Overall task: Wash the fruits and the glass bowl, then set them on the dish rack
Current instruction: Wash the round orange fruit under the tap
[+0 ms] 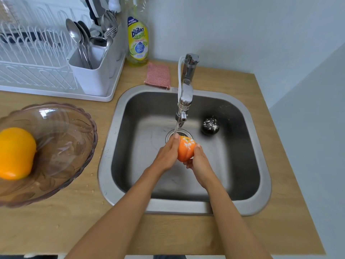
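1. At the upper left of the frame, the dish rack point(37, 58) is standing on the table point(78, 221), with spoons and forks crowding its white cutlery holder point(89, 71); no fruit is resting on it yet.
2. At the left edge, the glass bowl point(71, 146) is sitting on the table and is holding a yellow-orange fruit point(15, 153), so both are apparently still waiting for their wash.
3. Just right of the rack, a bottle of dish soap point(137, 40) and a pink scrubbing cloth point(157, 75) are lying near the back rim of the sink point(108, 146).
4. At the centre of the frame, the left hand point(168, 156) is pressing against the left side of the orange fruit point(185, 149), its fingers point(175, 141) curling around it under the thin stream falling from the faucet point(185, 94).
5. The right hand point(197, 161) is cupping the same fruit from the right and below, its fingers closing on it; white foam or water is clinging to the fruit's top.
6. The fruit is sitting between both palms, directly over the drain, its stem end tilting up toward the faucet. The rack lies far to the upper left, so the left hand looks better placed to carry it there.
7. At centre right, a dark round fruit point(210, 126), flecked with white, is resting on the sink floor.
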A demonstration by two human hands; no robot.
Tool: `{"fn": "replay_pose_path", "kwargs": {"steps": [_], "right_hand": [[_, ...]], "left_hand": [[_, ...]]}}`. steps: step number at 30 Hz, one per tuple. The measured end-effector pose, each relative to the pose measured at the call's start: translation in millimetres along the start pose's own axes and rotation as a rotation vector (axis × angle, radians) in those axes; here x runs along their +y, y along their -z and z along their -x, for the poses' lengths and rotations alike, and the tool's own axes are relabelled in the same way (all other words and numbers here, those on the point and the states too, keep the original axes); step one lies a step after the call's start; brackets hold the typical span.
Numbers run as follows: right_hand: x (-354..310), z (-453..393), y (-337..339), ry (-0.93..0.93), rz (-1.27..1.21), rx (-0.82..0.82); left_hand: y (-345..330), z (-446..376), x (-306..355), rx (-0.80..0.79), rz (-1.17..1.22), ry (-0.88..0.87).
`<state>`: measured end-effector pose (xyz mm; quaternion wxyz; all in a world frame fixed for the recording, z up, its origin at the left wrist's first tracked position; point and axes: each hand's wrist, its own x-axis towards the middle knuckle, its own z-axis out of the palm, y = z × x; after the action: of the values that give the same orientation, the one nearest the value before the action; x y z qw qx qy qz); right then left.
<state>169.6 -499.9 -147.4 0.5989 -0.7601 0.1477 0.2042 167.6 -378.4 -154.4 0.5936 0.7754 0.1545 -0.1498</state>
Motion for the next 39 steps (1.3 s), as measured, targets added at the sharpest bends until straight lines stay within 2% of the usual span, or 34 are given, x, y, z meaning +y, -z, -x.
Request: {"fn": "replay_pose_path", "kwargs": {"steps": [2,4,8,10,12,14,18,21,23,28,31,34,37,39], "right_hand": [[-2,-6,0,-0.037,-0.090,0.008],[-3,-8,-4,-0.011,-0.029,0.009],[-3,2,-17,0.156,0.163,-0.006],[-4,4,-20,0.263,0.219,-0.011],[-5,6,-21,0.344,0.239,-0.020],[-6,6,-21,0.361,0.246,-0.022],[-9,2,-24,0.314,0.259,0.072],[-23,-9,-31,0.127,0.142,0.185],[-32,-14,-34,0.003,0.091,0.165],[-26,-3,-33,0.164,0.148,-0.025],[-21,-6,-28,0.169,0.176,0.034],[-30,-13,-27,0.084,0.081,0.131],[-35,-16,-30,0.017,-0.015,0.131],[-32,-14,-32,0.055,-0.021,0.072]], "left_hand": [[1,-2,-1,-0.028,-0.077,-0.047],[3,-1,-2,-0.028,-0.082,-0.066],[9,-3,2,0.143,0.032,-0.033],[10,-5,2,0.190,0.093,0.043],[11,-6,1,0.170,0.158,0.125],[14,-4,3,0.106,0.170,0.093],[15,3,1,0.076,0.086,-0.051],[14,8,-1,0.081,0.022,-0.149],[16,8,0,0.097,0.020,-0.176],[22,6,-2,0.178,0.040,-0.139],[19,8,-2,0.148,0.004,-0.185],[17,10,-2,0.157,-0.041,-0.286],[19,8,-3,0.201,-0.064,-0.327],[20,7,-3,0.251,-0.048,-0.312]]}}
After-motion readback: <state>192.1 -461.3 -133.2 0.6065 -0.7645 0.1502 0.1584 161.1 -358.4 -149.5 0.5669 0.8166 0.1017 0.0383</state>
